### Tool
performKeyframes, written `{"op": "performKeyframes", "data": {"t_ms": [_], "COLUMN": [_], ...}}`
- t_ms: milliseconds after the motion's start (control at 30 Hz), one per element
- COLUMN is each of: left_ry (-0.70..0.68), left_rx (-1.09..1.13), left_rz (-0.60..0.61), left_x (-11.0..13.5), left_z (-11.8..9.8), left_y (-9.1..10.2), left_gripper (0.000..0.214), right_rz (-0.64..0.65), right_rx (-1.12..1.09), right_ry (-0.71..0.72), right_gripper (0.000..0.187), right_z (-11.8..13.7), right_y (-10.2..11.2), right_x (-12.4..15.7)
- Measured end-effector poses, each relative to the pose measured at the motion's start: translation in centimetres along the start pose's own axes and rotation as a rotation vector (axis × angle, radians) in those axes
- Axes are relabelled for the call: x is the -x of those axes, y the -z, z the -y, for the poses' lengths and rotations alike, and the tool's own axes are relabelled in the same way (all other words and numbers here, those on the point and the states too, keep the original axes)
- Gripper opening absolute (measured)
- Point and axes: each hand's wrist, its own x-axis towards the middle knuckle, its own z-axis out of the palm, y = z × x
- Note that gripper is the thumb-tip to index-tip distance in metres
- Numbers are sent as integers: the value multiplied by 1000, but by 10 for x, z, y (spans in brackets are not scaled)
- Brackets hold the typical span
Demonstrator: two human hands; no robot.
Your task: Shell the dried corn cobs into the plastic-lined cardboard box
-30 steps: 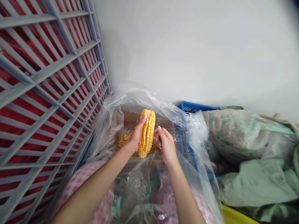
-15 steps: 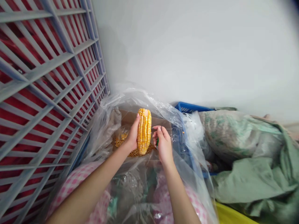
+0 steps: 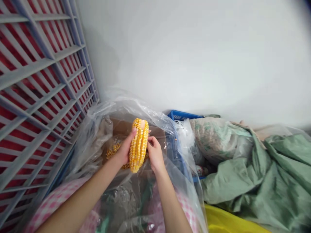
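A yellow ear of corn [image 3: 139, 145] stands nearly upright in my left hand [image 3: 126, 150], whose fingers wrap round its left side. Long grooves with kernels gone run down it, and a pale patch of bare cob shows at its top. My right hand [image 3: 155, 152] is closed against the ear's right side, fingertips partly behind it. The slim green-handled tool seen in this hand half a second ago is now hidden by the fingers and the ear. Loose corn kernels [image 3: 113, 151] lie below, in a cardboard box [image 3: 157, 132] lined with a clear plastic bag [image 3: 93, 129].
A tall grey slatted plastic crate [image 3: 54, 61] with red material behind it rises at the left. On the right are a blue basket [image 3: 186, 115], a stuffed sack [image 3: 218, 136], green cloth [image 3: 243, 174] and something yellow [image 3: 225, 220]. A white wall [image 3: 194, 58] stands behind.
My right hand has come in from a small gap to touch the ear's right side, and its green-handled tool has gone out of sight. The whole view has shifted, moving things leftward.
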Motion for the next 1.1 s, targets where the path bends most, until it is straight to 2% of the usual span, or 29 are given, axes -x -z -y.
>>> {"op": "performKeyframes", "data": {"t_ms": [133, 200, 300, 367, 467, 600, 867, 967, 1100], "left_ry": [-105, -157, -228, -266, -330, -430, -572, -601, -617], "left_rx": [-88, -117, -137, -137, -152, -219, -428, -529, -576], "left_rz": [-108, -173, -242, -269, -291, -312, -386, -409, -428], "left_x": [1, 0, -2, -3, -2, -3, -5, -7, -9], "left_z": [5, 5, 2, -1, -2, -1, 1, 3, 5], "left_y": [-1, -1, 1, 1, 0, 1, 7, 10, 12], "left_gripper": [51, 49, 48, 46, 43, 40, 32, 31, 33], "right_rz": [54, -19, -163, -131, -32, -22, 6, 38, 48], "right_rx": [113, 205, 397, 533, 666, 589, 169, 113, 91], "right_ry": [22, 85, 313, 441, 501, 447, 139, 56, 21], "right_gripper": [19, 24, 21, 20, 18, 15, 22, 20, 20], "right_z": [2, 5, 12, 14, 12, 6, 2, 3, 1], "right_y": [-2, -1, 1, 1, 0, -5, -11, -8, -4], "right_x": [6, 9, 18, 24, 30, 31, 30, 29, 27]}}
